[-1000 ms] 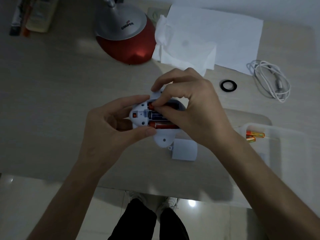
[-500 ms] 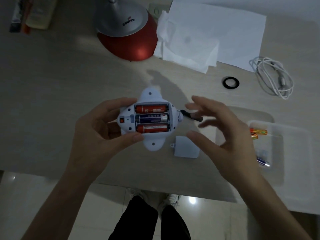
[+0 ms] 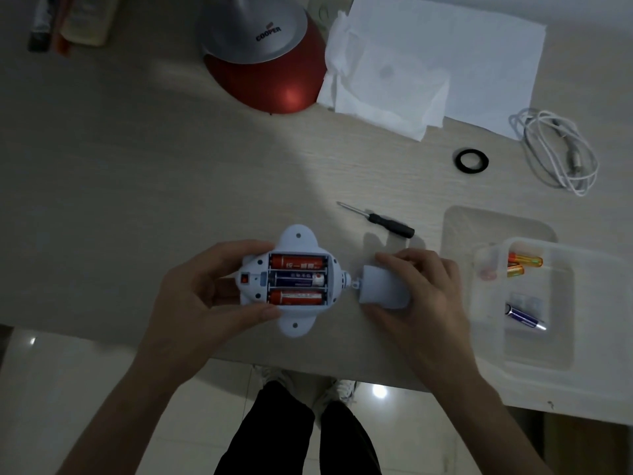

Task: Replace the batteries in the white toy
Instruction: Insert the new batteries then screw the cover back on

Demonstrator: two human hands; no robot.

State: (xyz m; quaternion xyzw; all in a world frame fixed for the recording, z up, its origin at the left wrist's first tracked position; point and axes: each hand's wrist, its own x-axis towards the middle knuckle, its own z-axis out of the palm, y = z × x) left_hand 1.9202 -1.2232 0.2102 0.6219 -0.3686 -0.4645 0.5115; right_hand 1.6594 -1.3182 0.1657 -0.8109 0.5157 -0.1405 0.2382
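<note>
**Dim desk: bay full, cover going back on**

Desk lit by one lamp. Left hand grips white toy, bay up, three batteries seated. Right hand, hovering empty half a second ago, now pinches battery cover just right of the toy. Beyond it: screwdriver. Probably refit next.

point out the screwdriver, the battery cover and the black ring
screwdriver [image 3: 390, 223], head view, on its black handle
battery cover [image 3: 380, 289], head view, middle of its flat face, held by the right hand [image 3: 424, 296]
black ring [image 3: 460, 160], head view, on its left band
</note>
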